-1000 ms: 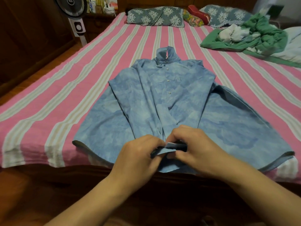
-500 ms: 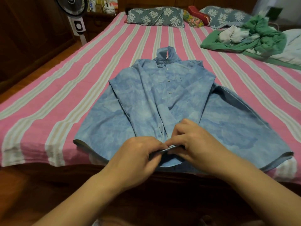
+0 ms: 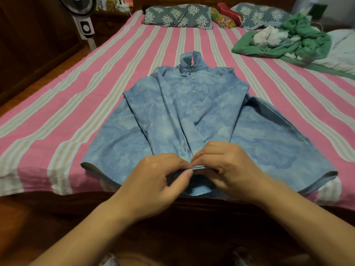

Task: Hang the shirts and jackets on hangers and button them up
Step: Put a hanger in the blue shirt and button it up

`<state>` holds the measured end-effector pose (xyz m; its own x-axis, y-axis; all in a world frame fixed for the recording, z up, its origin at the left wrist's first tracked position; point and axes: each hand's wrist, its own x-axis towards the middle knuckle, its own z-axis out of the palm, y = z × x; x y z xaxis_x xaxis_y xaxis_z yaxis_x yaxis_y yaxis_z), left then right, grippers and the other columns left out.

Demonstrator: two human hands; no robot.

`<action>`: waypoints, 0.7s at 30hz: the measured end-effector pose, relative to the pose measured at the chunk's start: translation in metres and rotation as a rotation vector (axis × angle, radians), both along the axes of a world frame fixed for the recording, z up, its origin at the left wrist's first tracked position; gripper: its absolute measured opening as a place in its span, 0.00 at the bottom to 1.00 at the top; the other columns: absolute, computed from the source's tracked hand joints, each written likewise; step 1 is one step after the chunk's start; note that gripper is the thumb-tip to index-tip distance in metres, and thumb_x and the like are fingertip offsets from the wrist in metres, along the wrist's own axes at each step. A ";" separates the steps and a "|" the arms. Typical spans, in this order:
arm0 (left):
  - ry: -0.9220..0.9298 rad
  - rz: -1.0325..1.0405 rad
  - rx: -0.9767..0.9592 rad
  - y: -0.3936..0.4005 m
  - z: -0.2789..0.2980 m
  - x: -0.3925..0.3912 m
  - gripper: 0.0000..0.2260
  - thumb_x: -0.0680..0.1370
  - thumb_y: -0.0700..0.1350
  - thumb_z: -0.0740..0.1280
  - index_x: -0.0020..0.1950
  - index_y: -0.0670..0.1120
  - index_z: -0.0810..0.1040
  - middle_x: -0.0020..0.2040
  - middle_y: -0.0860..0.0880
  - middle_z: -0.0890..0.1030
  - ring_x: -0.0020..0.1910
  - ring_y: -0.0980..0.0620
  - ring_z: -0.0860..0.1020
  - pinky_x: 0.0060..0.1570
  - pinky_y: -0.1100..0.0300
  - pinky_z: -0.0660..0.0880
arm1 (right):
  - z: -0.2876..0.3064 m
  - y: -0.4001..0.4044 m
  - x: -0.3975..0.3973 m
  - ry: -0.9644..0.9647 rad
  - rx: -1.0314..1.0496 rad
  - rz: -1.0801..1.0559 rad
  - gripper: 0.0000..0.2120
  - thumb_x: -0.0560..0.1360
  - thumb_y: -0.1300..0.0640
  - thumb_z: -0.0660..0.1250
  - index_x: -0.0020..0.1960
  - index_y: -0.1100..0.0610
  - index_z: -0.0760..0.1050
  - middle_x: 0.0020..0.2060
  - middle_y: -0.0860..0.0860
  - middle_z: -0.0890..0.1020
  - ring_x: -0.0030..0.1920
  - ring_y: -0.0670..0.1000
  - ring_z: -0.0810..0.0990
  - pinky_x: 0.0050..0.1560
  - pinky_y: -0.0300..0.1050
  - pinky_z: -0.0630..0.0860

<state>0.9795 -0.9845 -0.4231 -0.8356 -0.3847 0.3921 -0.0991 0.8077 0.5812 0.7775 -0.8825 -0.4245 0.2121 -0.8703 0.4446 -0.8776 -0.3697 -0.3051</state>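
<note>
A light blue mottled shirt lies flat on the bed, collar away from me, sleeves folded over its front. White buttons run down the closed upper placket. My left hand and my right hand meet at the shirt's bottom front, near the bed's edge. Both pinch the lower placket, lifting a thin strip of cloth between thumbs and fingers. The fingers hide any button there. No hanger shows.
The bed has a pink and pale striped sheet. Patterned pillows lie at its head. A heap of green and white clothes sits at the far right. A standing fan is beside the bed at the far left. Dark wooden floor lies below.
Both hands have stayed at the shirt's hem, shifting slightly up and closer together. The pinched strip of placket is now held flatter between the fingertips.
</note>
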 end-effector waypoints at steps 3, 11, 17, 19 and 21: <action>0.085 0.058 0.032 -0.006 0.006 0.003 0.14 0.83 0.53 0.61 0.49 0.49 0.84 0.43 0.56 0.83 0.45 0.58 0.81 0.45 0.57 0.76 | 0.009 0.001 -0.009 0.028 -0.112 -0.049 0.09 0.70 0.70 0.69 0.47 0.61 0.84 0.46 0.52 0.85 0.44 0.55 0.82 0.44 0.50 0.79; 0.076 0.151 -0.082 -0.009 -0.005 0.005 0.12 0.82 0.52 0.62 0.56 0.49 0.83 0.52 0.57 0.82 0.54 0.58 0.79 0.54 0.59 0.75 | 0.023 0.019 -0.056 0.071 -0.350 -0.302 0.14 0.77 0.64 0.57 0.47 0.66 0.82 0.45 0.58 0.84 0.44 0.60 0.81 0.46 0.55 0.78; 0.050 0.055 -0.201 0.004 -0.009 -0.008 0.12 0.82 0.50 0.65 0.62 0.47 0.82 0.58 0.53 0.79 0.59 0.53 0.78 0.56 0.53 0.75 | -0.003 0.018 -0.032 0.059 -0.281 -0.242 0.12 0.72 0.67 0.60 0.45 0.65 0.82 0.45 0.56 0.84 0.44 0.57 0.80 0.48 0.44 0.75; 0.037 0.053 -0.214 0.001 -0.011 -0.011 0.11 0.81 0.48 0.65 0.61 0.48 0.82 0.58 0.53 0.79 0.58 0.53 0.78 0.54 0.51 0.76 | -0.005 0.018 -0.037 0.033 -0.296 -0.283 0.14 0.69 0.69 0.59 0.45 0.65 0.83 0.44 0.56 0.84 0.43 0.57 0.81 0.47 0.46 0.76; 0.043 0.061 -0.190 0.001 -0.013 -0.013 0.11 0.81 0.49 0.65 0.61 0.49 0.82 0.57 0.54 0.79 0.58 0.55 0.77 0.54 0.52 0.76 | -0.003 0.021 -0.039 -0.001 -0.302 -0.295 0.16 0.67 0.69 0.58 0.46 0.65 0.83 0.45 0.56 0.84 0.44 0.56 0.81 0.48 0.44 0.77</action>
